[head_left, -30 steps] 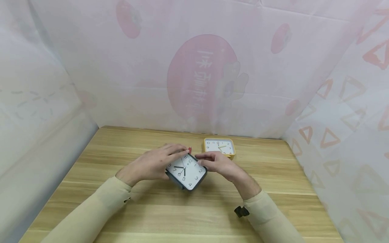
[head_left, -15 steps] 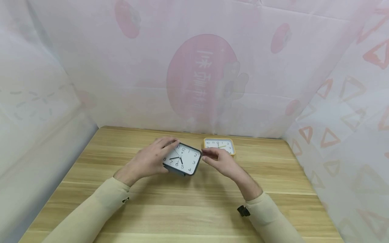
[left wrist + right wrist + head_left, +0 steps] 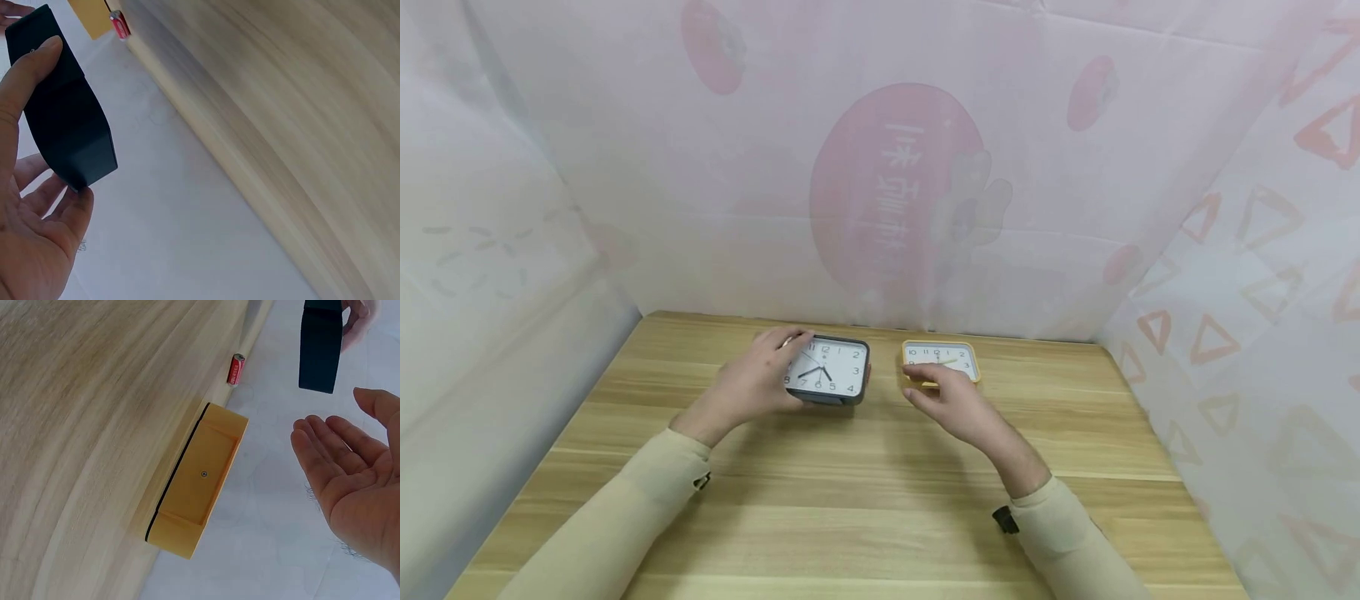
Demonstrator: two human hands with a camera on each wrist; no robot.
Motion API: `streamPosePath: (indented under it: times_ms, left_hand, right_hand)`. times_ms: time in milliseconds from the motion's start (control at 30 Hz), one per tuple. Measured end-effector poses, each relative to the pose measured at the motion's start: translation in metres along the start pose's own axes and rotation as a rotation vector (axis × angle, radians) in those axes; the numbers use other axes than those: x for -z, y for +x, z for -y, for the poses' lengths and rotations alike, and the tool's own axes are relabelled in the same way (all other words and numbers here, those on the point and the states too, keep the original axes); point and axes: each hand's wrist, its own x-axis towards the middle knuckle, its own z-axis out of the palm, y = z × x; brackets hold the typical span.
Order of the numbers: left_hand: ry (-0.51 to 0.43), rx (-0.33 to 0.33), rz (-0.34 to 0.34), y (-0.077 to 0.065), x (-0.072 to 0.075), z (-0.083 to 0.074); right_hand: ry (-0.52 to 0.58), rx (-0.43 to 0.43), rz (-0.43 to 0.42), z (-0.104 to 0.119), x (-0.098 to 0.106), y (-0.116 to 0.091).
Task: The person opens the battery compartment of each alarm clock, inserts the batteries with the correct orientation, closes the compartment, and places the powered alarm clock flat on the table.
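Note:
My left hand grips a dark square clock by its left side. The clock's white face is turned up towards the head camera, its numerals nearly level. In the left wrist view the thumb lies on the clock's dark casing, with the fingers at the other side. My right hand is held free, fingers extended and thumb apart, overlapping the lower left of a yellow clock in the head view. The right wrist view shows that hand apart from both clocks.
A red battery lies on the wooden table between the two clocks, mostly hidden by the dark clock in the head view. Pale printed cloth hangs along the back and both sides of the table.
The dark clock has moved back and left in my left hand and turned from a steep tilt to nearly level. My right hand has come off it and moved slightly right.

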Motion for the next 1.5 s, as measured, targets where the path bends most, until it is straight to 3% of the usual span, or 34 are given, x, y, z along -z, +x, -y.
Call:
streamPosePath:
  times_ms: [300,867,1500]
  left_hand:
    - [0.006,0.081,0.039,0.005,-0.002,0.025]
    - [0.008,0.144,0.129,0.014,-0.004,0.062]
    - [0.013,0.149,0.287,0.015,-0.002,0.082]
  right_hand:
    - [-0.045,0.008,0.004,-0.007,0.004,-0.002]
    - [-0.064,-0.004,-0.013,-0.014,0.006,-0.001]
    - [-0.099,-0.027,-0.021,-0.019,0.007,-0.001]
